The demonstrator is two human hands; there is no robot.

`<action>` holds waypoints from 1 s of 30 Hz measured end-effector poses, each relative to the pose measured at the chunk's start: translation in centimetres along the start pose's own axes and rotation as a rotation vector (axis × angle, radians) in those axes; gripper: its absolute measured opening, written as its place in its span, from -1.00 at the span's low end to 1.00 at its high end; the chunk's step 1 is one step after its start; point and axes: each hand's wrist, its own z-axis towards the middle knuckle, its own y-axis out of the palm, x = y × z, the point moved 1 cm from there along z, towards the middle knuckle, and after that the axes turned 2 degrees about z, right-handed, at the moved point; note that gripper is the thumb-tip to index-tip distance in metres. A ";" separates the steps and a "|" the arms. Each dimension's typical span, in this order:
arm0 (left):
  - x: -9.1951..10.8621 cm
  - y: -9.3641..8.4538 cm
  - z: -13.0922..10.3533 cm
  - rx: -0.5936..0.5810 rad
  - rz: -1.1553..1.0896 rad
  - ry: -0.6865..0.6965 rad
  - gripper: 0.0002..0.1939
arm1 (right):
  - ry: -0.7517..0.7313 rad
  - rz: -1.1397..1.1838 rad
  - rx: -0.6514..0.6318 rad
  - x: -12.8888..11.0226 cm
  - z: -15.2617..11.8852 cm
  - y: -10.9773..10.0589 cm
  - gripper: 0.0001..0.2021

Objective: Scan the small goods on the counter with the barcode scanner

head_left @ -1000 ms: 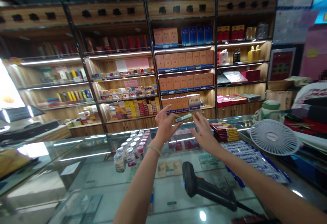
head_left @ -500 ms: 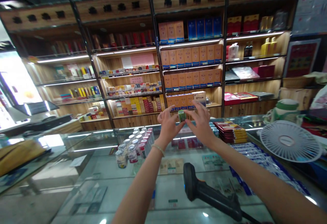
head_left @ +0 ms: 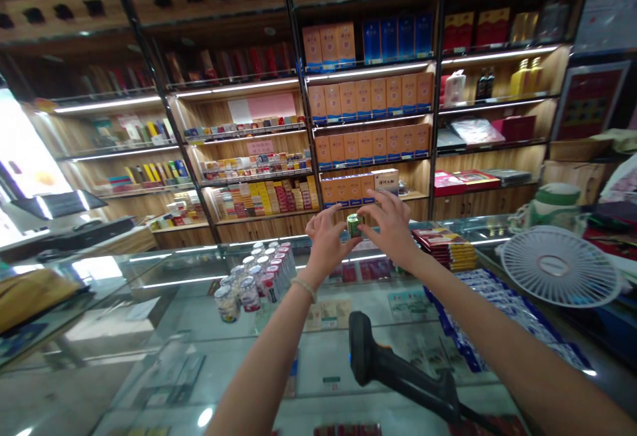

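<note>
A small green item (head_left: 353,225) is held up above the far part of the glass counter (head_left: 199,330), between my two hands. My left hand (head_left: 326,240) has its fingertips at the item's left side. On the other side, the thumb and fingers of my right hand (head_left: 391,227) grip it. Below my hands, a black handheld scanner (head_left: 398,373) rests on the glass. Several lidded jars (head_left: 256,277) stand in rows to the left of my left wrist.
Red and yellow packs (head_left: 445,248) and blue-white packets (head_left: 502,316) lie at the right, beside a white fan (head_left: 560,265) and a green-white jug (head_left: 555,209). Stocked shelves (head_left: 368,121) line the back wall. A yellow cloth (head_left: 34,300) lies at the left.
The view has shifted slightly, with the shelves moving up and left. Both hands still hold the green item, and the fingers of my right hand have shifted a little around it.
</note>
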 end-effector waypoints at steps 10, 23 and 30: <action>0.6 1.5 -0.8 -0.109 -0.009 -0.004 -0.70 | -0.038 -0.037 -0.231 2.3 0.4 -0.7 -0.83; 1.7 1.6 -0.3 -0.145 -0.064 -0.020 -0.59 | -0.029 0.035 -0.276 5.1 -0.1 -3.0 -0.80; 3.6 1.7 -0.2 -0.165 -0.075 0.002 -0.61 | 0.043 -0.070 -0.267 6.6 -2.5 -5.0 -0.82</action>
